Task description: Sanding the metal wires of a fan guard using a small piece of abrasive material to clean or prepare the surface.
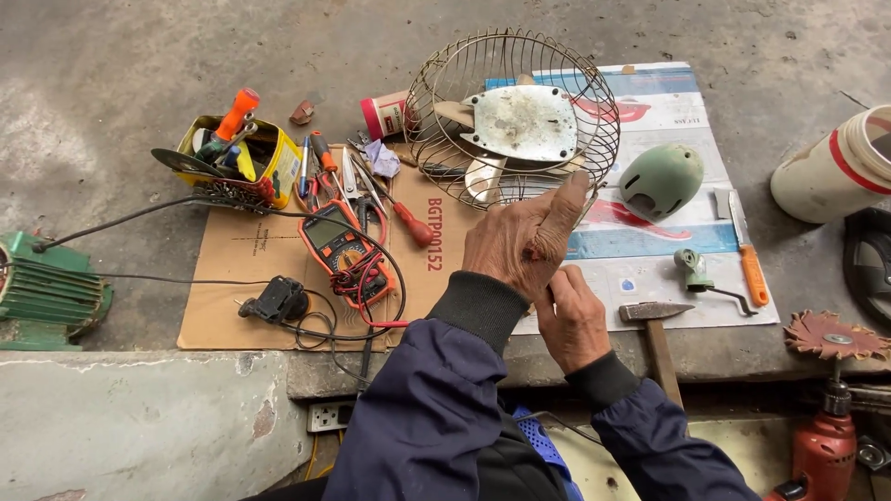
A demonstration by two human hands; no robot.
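The left hand is up and bent over, and its fingers reach out to touch the bottom rim of the wire fan cage, so it looks like it is holding the cage steady. The right hand sits just under the left one, curled in close; it may be pinching something small, but I cannot tell what, or if it holds anything at all. The fan cage stands tipped up on the floor mat, right in front of the hands, with the pale metal fan blades inside it. I think the person is working on the edge of the cage, maybe a clip or a wire there, and that kind of job needs a firm hold with one hand and small, careful moves with the other. Close to the right hand lies a hammer. A bit further off are a green motor cover, a small green part with a bent handle, and an orange-handled knife. To the left, on a piece of cardboard, lie an orange meter with red and black wires, a red screwdriver and a yellow tin full of tools. A green motor sits far left and a white bucket far right
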